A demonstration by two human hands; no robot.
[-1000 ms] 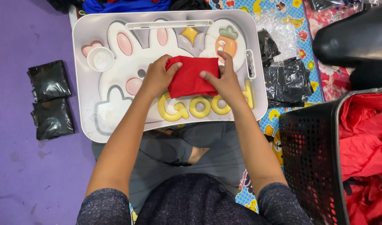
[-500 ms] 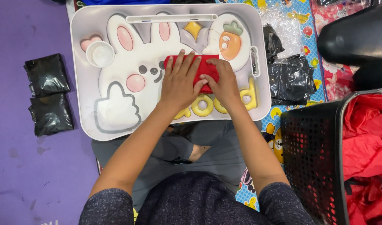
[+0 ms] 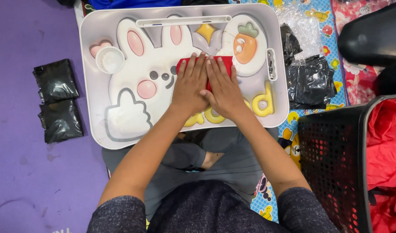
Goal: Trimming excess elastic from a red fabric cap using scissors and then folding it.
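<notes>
Head view: left hand (image 3: 190, 86) and right hand (image 3: 223, 88) lie flat, fingers spread wide, side by side, pressing folded red cloth (image 3: 226, 61) onto the rabbit-print lap surface (image 3: 90, 51). Cloth sits centre-right. Black perforated basket (image 3: 327, 164) at 4 o'clock.

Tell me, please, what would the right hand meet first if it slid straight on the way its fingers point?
The right hand lies flat on the folded red cloth, fingers pointing away from the person. Straight on it would probably cross the cloth's far edge and then the raised yellow star on the lap tray.
</notes>
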